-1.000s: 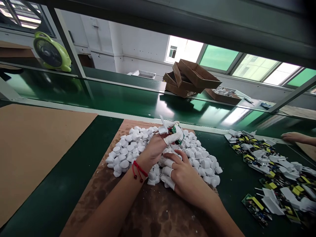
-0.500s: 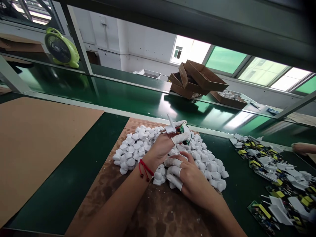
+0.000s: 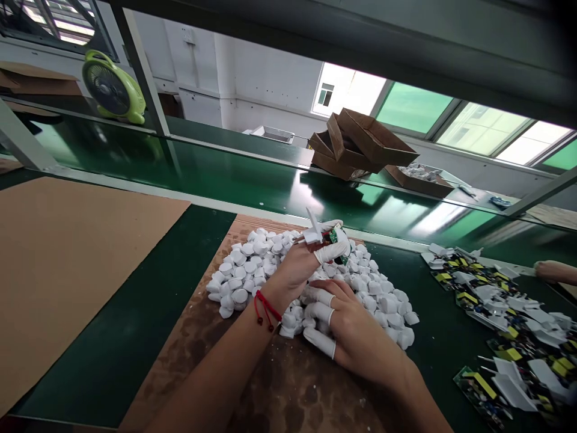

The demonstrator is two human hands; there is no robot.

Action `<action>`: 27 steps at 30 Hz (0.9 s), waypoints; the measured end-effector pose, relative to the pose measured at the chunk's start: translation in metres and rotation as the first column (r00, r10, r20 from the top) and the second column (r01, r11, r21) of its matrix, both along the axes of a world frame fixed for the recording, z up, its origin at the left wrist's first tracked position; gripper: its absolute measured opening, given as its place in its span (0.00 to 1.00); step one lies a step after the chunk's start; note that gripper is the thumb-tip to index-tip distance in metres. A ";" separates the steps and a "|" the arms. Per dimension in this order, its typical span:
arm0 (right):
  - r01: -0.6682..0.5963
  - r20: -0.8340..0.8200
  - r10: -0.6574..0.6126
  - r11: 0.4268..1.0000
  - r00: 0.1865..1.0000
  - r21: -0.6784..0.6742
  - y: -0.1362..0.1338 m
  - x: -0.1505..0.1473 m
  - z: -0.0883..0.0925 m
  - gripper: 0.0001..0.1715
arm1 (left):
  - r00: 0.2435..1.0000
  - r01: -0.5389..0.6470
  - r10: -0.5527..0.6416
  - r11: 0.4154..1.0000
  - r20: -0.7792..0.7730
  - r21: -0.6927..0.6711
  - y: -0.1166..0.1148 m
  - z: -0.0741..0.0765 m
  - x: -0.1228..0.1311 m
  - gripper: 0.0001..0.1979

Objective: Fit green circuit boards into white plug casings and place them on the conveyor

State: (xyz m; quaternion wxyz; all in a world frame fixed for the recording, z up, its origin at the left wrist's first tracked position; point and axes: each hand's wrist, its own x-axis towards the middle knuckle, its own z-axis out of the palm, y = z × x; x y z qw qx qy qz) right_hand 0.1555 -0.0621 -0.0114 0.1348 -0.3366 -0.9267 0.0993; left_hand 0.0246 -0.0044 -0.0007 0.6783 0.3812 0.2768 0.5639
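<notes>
A green circuit board (image 3: 334,236) with a white plug part (image 3: 313,234) beside it is held up over the middle of the white pieces (image 3: 240,281), clamped between the covered thumb and fingers of the left hand (image 3: 305,260), which hide most of it. Just nearer and to the right, the right hand (image 3: 347,328) is down in the heap, its covered fingers bent and a little apart; whether they grip a piece, I cannot tell. The step in hand looks like steadying the board with one hand while the other picks among the pieces; the next move seems to call for a sure hold on a single piece and a steady left grip. Both hands cover the middle of the heap, and loose pieces crowd the right fingertips. The heap lies on a stained brown sheet (image 3: 288,385); a plain cardboard sheet (image 3: 81,258) lies to the left. On the right are piled boards (image 3: 500,307), with another person's hand (image 3: 552,272) past them. Brown trays (image 3: 378,141) and a green fan (image 3: 110,89) stand at the far side.
</notes>
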 end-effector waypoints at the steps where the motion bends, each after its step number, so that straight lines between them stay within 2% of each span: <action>1: 0.021 -0.002 -0.021 1.000 1.000 0.005 0.000 0.001 0.001 0.07 | 1.000 0.002 -0.002 1.000 -0.003 0.004 0.000 0.000 0.000 0.16; 3: 0.055 0.003 -0.055 0.998 0.998 0.009 -0.001 0.004 0.003 0.08 | 1.000 0.000 0.000 1.000 -0.011 0.006 -0.001 0.001 0.001 0.12; 6: 0.051 0.056 -0.052 0.998 0.997 0.029 -0.001 0.006 0.002 0.04 | 0.999 -0.012 0.011 1.000 -0.033 -0.020 -0.001 0.002 0.002 0.13; 8: 0.035 0.135 -0.042 0.998 0.990 0.058 0.001 0.005 -0.001 0.05 | 0.998 -0.029 0.027 0.999 -0.052 -0.042 -0.002 0.003 0.003 0.14; 12: 0.013 0.243 -0.043 0.992 0.969 0.122 0.003 0.003 -0.008 0.10 | 0.996 -0.041 0.036 0.997 -0.077 -0.071 -0.002 0.002 0.003 0.17; 17: -0.042 0.226 0.006 0.987 0.974 0.154 0.004 0.000 -0.014 0.13 | 0.998 -0.015 0.013 0.999 -0.059 -0.035 -0.002 0.001 0.003 0.26; 20: -0.052 0.074 0.048 0.997 0.996 0.058 0.000 -0.002 -0.006 0.11 | 0.998 -0.005 0.004 1.000 -0.059 -0.020 -0.001 -0.001 0.003 0.28; 22: -0.090 -0.171 0.078 0.994 0.982 -0.064 -0.005 -0.002 0.003 0.10 | 0.998 -0.010 0.008 0.999 -0.066 -0.032 0.000 -0.003 0.003 0.26; 24: -0.115 -0.425 0.042 0.982 0.904 -0.147 -0.009 0.002 0.010 0.09 | 0.998 -0.017 0.014 0.999 -0.063 -0.042 0.001 -0.005 0.002 0.22; 27: 0.012 -0.610 -0.125 0.983 0.783 -0.186 -0.009 0.012 0.011 0.06 | 0.999 0.001 -0.002 1.000 -0.048 -0.021 0.002 -0.006 0.001 0.18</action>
